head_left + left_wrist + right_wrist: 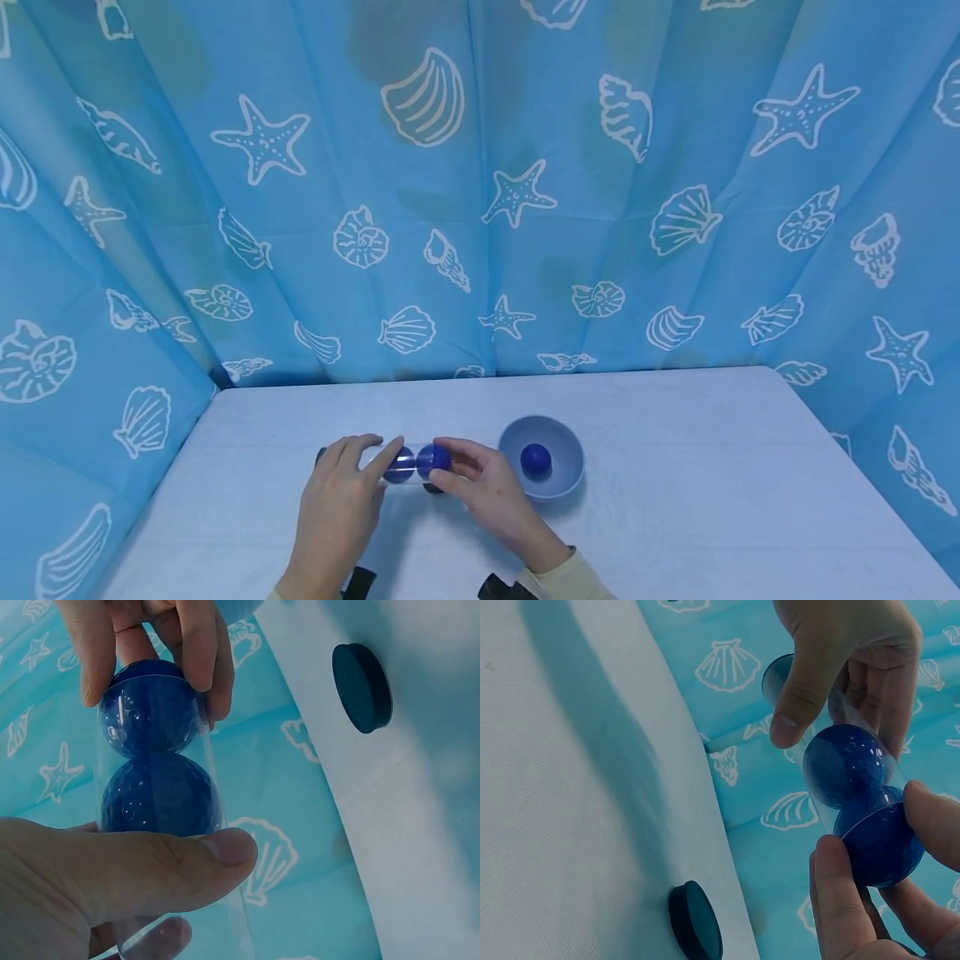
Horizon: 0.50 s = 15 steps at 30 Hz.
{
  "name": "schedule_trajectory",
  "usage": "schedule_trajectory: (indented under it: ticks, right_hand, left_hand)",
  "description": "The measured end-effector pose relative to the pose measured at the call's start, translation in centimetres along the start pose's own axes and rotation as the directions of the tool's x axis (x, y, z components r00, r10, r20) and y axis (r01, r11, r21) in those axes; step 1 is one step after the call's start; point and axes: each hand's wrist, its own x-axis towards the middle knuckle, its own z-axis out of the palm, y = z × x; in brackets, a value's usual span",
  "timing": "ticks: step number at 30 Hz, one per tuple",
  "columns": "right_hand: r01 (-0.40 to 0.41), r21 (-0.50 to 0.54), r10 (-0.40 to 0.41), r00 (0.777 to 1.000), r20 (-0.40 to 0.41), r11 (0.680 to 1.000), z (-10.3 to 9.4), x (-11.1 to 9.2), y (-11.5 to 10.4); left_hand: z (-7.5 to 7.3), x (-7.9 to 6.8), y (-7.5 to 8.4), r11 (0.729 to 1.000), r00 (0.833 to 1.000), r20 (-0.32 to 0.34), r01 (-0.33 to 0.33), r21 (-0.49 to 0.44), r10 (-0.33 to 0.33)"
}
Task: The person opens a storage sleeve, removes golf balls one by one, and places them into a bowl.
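My left hand [337,504] grips a clear tube [225,922] around its body, thumb across the near side. Inside the tube sits a dimpled blue ball [161,796]. A second blue ball [885,847] is at the tube's open mouth, partly inside and touching the first. The fingertips and thumb of my right hand [491,496] pinch this second ball at the rim. The far end of the tube has a dark end cap [777,678], partly covered by the left hand. A loose dark round cap [364,688] stands on edge on the table beneath the hands.
A grey-blue bowl [566,487] with one blue ball [536,460] in it stands just right of my right hand. The white table [697,483] ends at a blue shell-patterned curtain [480,250] behind and at both sides.
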Motion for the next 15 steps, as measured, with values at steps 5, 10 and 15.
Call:
schedule_trajectory:
  ticks: [5,10,15]
  right_hand:
    - [0.0,-0.025,-0.001,1.0,-0.021,1.0,-0.13,0.0,-0.06]
    - [0.02,-0.035,-0.021,0.999,-0.026,0.999,-0.33,-0.05,-0.14]
    - [0.021,-0.027,-0.021,0.999,-0.025,0.999,-0.4,-0.04,-0.15]
  left_hand:
    - [0.16,0.07,0.12,1.0,1.0,0.007,0.015,-0.016,-0.015]
    - [0.34,0.08,0.04,0.999,1.0,0.002,0.017,-0.033,-0.017]
    - [0.45,0.06,-0.04,0.999,1.0,0.006,0.017,-0.047,-0.017]
